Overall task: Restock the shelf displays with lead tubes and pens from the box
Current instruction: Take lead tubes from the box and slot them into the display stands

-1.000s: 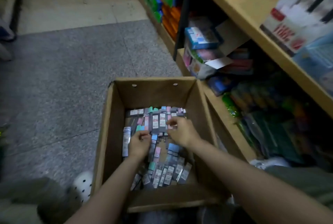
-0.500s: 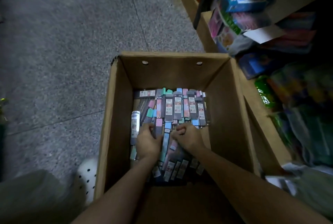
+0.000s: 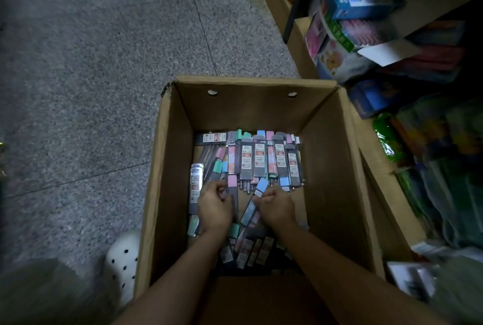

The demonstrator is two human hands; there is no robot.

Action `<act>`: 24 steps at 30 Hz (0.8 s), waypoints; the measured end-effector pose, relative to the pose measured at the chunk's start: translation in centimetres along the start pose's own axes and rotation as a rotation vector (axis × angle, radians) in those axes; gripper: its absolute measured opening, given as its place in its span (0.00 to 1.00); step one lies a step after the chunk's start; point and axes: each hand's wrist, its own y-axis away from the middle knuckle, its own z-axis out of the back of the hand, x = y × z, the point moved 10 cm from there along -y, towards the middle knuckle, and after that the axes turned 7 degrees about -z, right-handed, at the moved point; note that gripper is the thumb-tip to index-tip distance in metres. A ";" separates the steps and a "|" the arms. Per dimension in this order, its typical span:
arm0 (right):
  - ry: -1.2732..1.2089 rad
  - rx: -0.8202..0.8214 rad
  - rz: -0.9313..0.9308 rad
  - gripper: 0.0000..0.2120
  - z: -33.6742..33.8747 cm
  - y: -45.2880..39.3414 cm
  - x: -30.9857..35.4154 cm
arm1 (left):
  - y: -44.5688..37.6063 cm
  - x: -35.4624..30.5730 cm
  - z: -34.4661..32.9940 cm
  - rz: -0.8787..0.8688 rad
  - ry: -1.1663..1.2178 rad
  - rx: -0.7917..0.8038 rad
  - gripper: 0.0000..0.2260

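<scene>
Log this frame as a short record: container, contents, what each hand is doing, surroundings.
container: open cardboard box on the floor
contents: lead tubes, loosely piled
left hand: in the box, fingers curled on a pink-capped tube
right hand: in the box, grip on a blue-capped tube
surroundings: stocked shelves at right, white perforated shoe at left

Your two bare forearms reach forward and down, converging. Your left hand (image 3: 214, 209) lies knuckles-up, fingers curled around a pink-capped tube (image 3: 232, 188). Your right hand (image 3: 277, 208), just beside it, pinches a blue-capped tube (image 3: 254, 203) with curled fingers.
</scene>
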 end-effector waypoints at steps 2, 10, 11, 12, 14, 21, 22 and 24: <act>-0.066 0.004 0.069 0.09 1.5 0.4 1.2 | 0.0 -1.3 -0.8 -0.054 0.121 0.071 0.07; -0.195 0.161 0.209 0.07 3.0 0.7 7.8 | 1.0 -5.9 -4.5 0.046 0.613 0.491 0.08; -0.154 0.134 0.223 0.13 3.4 0.2 8.2 | 0.6 -5.6 -4.1 0.086 0.639 0.442 0.07; -0.040 0.078 0.267 0.17 4.0 -0.2 8.9 | 0.2 -5.1 -3.7 0.129 0.658 0.392 0.07; 0.278 -0.019 0.404 0.28 4.5 -1.0 10.4 | -0.8 -3.7 -3.1 0.198 0.657 0.307 0.08; 1.029 -0.073 0.532 0.53 1.1 -5.4 12.7 | -2.3 -2.0 -3.4 0.277 0.668 0.203 0.10; 1.047 -0.080 0.520 0.53 0.9 -5.8 12.8 | -2.5 -2.1 -3.5 0.273 0.670 0.204 0.09; 1.049 -0.104 0.515 0.51 0.7 -6.0 13.0 | -2.6 -2.0 -3.7 0.276 0.689 0.209 0.05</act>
